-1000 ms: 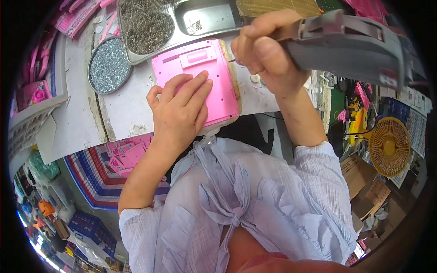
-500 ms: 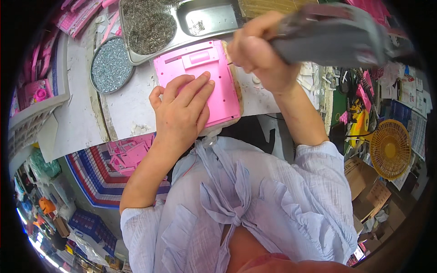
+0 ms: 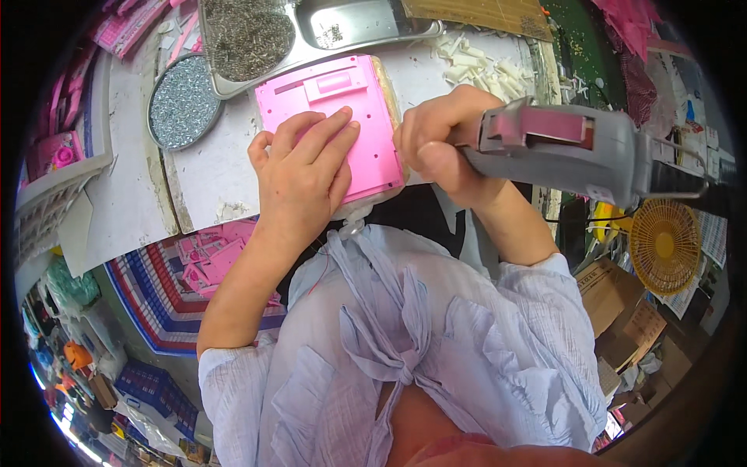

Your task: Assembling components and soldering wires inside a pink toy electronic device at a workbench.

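Note:
A flat pink plastic casing rests on a pad at the table's front edge, with small dark holes and a raised rectangular part near its far side. My left hand lies on it, fingers spread, pressing from above. Beside the casing's right edge, my right hand is wrapped round the front end of a grey power tool, which looks like an electric screwdriver. The tool lies nearly level, its rear pointing right. Its tip is hidden by my fingers.
A round dish of small silvery screws stands left of the casing. Beyond it, a metal tray holds dark screws. Small white plastic pieces lie at the back right. A striped basket with pink parts is below the table, left.
My right hand and the screwdriver have come nearer to me, and the tool has tilted to show its top. My left hand stays on the casing. The whole view has shifted slightly.

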`<move>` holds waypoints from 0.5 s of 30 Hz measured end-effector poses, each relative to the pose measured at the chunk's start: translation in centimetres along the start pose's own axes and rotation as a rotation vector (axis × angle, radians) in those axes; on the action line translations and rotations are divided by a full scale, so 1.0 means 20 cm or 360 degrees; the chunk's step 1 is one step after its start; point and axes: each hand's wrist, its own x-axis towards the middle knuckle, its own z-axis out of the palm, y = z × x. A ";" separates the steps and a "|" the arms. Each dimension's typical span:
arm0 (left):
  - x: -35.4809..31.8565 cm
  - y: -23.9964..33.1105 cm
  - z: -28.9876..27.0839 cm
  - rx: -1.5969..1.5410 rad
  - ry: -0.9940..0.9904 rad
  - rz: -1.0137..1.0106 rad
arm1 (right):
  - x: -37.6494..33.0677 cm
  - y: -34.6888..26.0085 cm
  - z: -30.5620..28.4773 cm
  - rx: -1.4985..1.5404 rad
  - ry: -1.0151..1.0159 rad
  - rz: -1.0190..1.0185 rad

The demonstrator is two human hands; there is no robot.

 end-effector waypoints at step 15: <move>-0.40 -0.33 -0.39 -0.0855 0.1123 -0.0403 | 0.15 -0.38 -0.35 0.0448 -0.0198 -0.0390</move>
